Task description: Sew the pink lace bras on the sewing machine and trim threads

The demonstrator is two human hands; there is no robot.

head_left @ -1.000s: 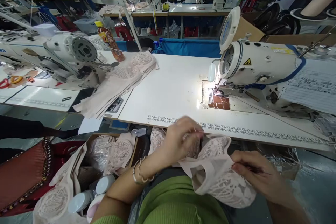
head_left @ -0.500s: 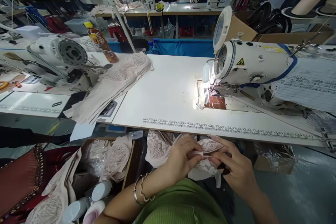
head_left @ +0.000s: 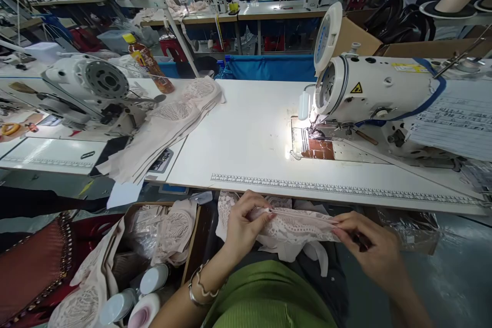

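Pinching the lace [head_left: 302, 228] at two points, the left hand [head_left: 248, 223] and right hand [head_left: 365, 243] seem to stretch its edge straight. It hangs over the lap [head_left: 339, 287], just before the desk [head_left: 238, 143], probably for close handling.

The paper sheet [head_left: 457, 120] bears writing too small to read. The view's left edge crops a sewing machine [head_left: 84, 84]. The left hand [head_left: 246, 223] partly hides the lace fabric [head_left: 302, 228].

Bracelets (one wavy) [head_left: 205, 293] accompany a ribbed green top [head_left: 265, 297].
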